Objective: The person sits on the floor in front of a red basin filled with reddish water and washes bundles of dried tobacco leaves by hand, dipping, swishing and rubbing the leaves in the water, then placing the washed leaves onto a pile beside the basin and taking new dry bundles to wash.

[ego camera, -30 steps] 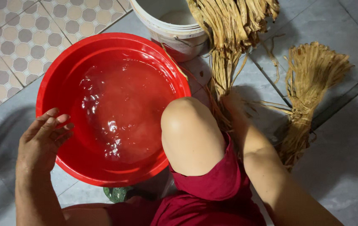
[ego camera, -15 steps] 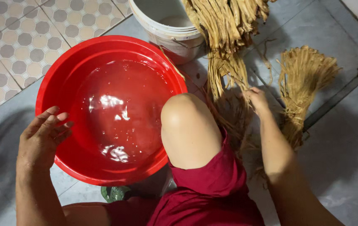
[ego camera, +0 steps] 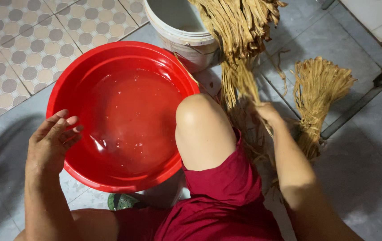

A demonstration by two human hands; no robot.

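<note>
Water fills the round red plastic basin [ego camera: 110, 58] on the grey tiled floor [ego camera: 361, 165]; my left hand [ego camera: 52, 143] rests on its near-left rim, fingers loosely curled, not clenched. My right hand [ego camera: 269, 114] grasps tan dried fibre strands [ego camera: 240, 85] hanging beside the white plastic bucket [ego camera: 182, 33], right of my knee [ego camera: 202, 125]. A second fibre bundle [ego camera: 318, 93] lies just beyond.

Right hand [ego camera: 269, 114] higher along straw strands [ego camera: 240, 85]

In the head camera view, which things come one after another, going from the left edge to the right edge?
Left hand → red basin → bare knee → right hand → loose fibre bundle on the floor.
</note>
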